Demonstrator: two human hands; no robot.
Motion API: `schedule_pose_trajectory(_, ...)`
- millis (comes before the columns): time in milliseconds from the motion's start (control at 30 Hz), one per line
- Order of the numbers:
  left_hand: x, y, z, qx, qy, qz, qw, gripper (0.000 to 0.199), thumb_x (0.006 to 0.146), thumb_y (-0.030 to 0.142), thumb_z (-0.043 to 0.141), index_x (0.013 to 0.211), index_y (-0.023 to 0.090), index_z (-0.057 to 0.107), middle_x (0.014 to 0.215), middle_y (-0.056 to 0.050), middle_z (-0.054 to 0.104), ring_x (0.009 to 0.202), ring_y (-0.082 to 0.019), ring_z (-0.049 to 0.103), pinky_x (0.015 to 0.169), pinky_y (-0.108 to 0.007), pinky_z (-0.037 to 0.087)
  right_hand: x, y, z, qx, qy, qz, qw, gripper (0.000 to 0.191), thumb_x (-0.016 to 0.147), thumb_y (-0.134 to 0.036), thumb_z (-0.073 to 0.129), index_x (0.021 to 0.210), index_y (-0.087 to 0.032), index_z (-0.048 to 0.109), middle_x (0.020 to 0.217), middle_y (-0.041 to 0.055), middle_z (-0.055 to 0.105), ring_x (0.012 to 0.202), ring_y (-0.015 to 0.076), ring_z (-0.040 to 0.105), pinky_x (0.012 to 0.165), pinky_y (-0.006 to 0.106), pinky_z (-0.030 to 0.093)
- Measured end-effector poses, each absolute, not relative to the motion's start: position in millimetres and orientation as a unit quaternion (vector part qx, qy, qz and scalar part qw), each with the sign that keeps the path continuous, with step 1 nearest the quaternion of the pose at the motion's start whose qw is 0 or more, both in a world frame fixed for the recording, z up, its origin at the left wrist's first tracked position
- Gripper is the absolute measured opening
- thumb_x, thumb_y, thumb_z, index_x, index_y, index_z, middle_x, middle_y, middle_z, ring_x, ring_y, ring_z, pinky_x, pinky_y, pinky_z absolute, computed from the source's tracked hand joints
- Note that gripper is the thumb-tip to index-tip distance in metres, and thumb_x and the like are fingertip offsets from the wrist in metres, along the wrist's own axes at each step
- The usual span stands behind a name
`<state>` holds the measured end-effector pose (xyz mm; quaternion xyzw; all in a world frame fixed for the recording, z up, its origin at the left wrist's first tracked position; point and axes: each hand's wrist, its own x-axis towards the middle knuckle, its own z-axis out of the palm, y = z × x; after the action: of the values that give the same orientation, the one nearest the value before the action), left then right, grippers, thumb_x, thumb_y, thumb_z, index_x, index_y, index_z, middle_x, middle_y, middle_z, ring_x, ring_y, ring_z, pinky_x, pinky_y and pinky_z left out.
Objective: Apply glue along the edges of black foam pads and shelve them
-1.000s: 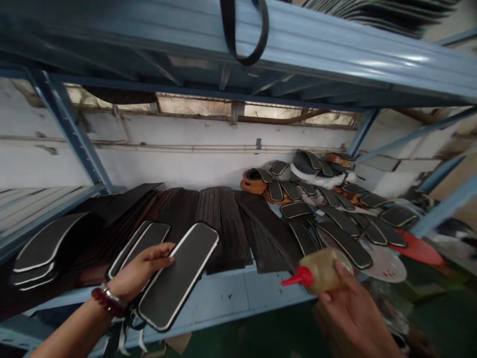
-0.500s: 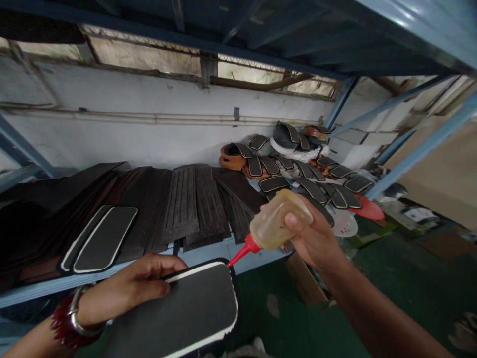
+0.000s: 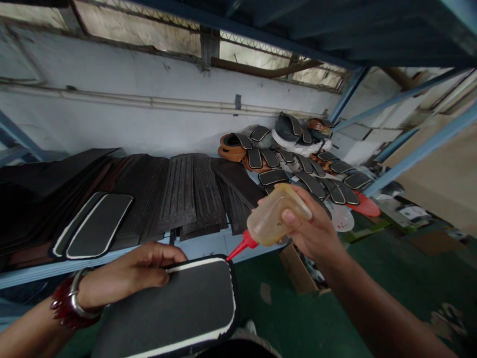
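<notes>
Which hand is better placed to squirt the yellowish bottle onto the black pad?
Probably the right hand. It grips the translucent yellowish plastic squeeze bottle, and the red pointed nozzle sits right by a corner of the black rectangular white-edged pad. The left hand is already holding that pad.

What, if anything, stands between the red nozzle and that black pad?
Nothing visible. The red nozzle of the squeeze bottle in the right hand ends right at the corner of the black pad in the left hand; I cannot tell whether they touch.
</notes>
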<state>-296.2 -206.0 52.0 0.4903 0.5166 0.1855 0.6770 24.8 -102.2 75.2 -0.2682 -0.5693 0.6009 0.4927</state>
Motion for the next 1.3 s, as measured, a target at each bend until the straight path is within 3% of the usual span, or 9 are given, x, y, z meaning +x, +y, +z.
schedule_pose_trajectory(100,-295.8,-208.0,52.0,0.494,0.527,0.180,0.668,0.021,0.074,0.030,0.066,0.091,0.026,0.078,0.089,-0.001,0.077,0.076,-0.021,0.069,0.065,-0.026,0.051,24.9,-105.3,73.1,-0.270,-0.553,0.614,0.493,0.051,0.076,-0.044,0.084,0.118,-0.029,0.058,0.103,0.0064,0.064,0.079,0.0252,0.064,0.056,0.033,0.055)
schedule_pose_trajectory(267,-292.9,-211.4,52.3,0.493,0.537,0.179,0.661,0.021,0.070,0.032,0.067,0.088,0.026,0.077,0.086,-0.001,0.076,0.074,-0.022,0.069,0.065,-0.028,0.051,25.5,-111.2,72.0,-0.276,-0.561,0.599,0.500,0.054,0.075,-0.047,0.086,0.118,-0.028,0.060,0.110,0.0082,0.065,0.103,0.0311,0.063,0.082,0.044,0.057)
schedule_pose_trajectory(367,-291.7,-212.8,50.7,0.484,0.532,0.179,0.671,0.022,0.070,0.034,0.067,0.088,0.026,0.077,0.086,-0.002,0.075,0.075,-0.023,0.069,0.066,-0.029,0.051,27.1,-113.8,71.7,-0.279,-0.570,0.590,0.498,0.055,0.075,-0.049,0.085,0.119,-0.028,0.059,0.112,0.0087,0.065,0.109,0.0324,0.062,0.089,0.047,0.055)
schedule_pose_trajectory(833,-288.4,-216.6,45.4,0.479,0.525,0.183,0.679,0.022,0.070,0.032,0.066,0.087,0.027,0.078,0.085,-0.002,0.075,0.073,-0.024,0.067,0.065,-0.030,0.050,31.6,-119.0,66.4,-0.258,-0.552,0.615,0.501,0.052,0.076,-0.041,0.085,0.118,-0.027,0.058,0.112,0.0080,0.064,0.108,0.0302,0.062,0.100,0.049,0.048)
schedule_pose_trajectory(1000,-289.1,-217.0,47.1,0.467,0.527,0.200,0.681,0.022,0.068,0.034,0.068,0.086,0.026,0.078,0.086,-0.004,0.075,0.075,-0.025,0.067,0.067,-0.031,0.051,32.8,-120.4,62.6,-0.277,-0.537,0.611,0.511,0.052,0.076,-0.043,0.084,0.117,-0.026,0.058,0.112,0.0085,0.065,0.106,0.0308,0.063,0.090,0.046,0.054)
schedule_pose_trajectory(1100,-289.6,-217.5,48.9,0.462,0.522,0.215,0.684,0.021,0.068,0.035,0.069,0.085,0.025,0.078,0.084,-0.003,0.075,0.073,-0.023,0.067,0.065,-0.028,0.050,34.7,-122.6,59.0,-0.275,-0.518,0.629,0.511,0.049,0.078,-0.041,0.083,0.117,-0.026,0.059,0.106,0.0072,0.065,0.093,0.0277,0.066,0.069,0.036,0.059)
schedule_pose_trajectory(1200,-290.6,-217.5,49.8,0.461,0.513,0.228,0.687,0.019,0.072,0.030,0.067,0.085,0.022,0.077,0.080,0.000,0.074,0.069,-0.018,0.065,0.062,-0.024,0.048,36.3,-125.4,55.7,-0.269,-0.498,0.648,0.510,0.046,0.079,-0.037,0.083,0.118,-0.026,0.060,0.101,0.0058,0.066,0.080,0.0244,0.066,0.052,0.028,0.054)
schedule_pose_trajectory(1300,-293.6,-216.8,48.6,0.462,0.505,0.231,0.691,0.020,0.076,0.025,0.062,0.091,0.021,0.076,0.085,0.000,0.075,0.072,-0.017,0.066,0.065,-0.023,0.049,37.4,-127.6,53.0,-0.263,-0.480,0.659,0.516,0.045,0.078,-0.035,0.084,0.116,-0.025,0.062,0.104,0.0059,0.068,0.089,0.0244,0.067,0.065,0.029,0.057)
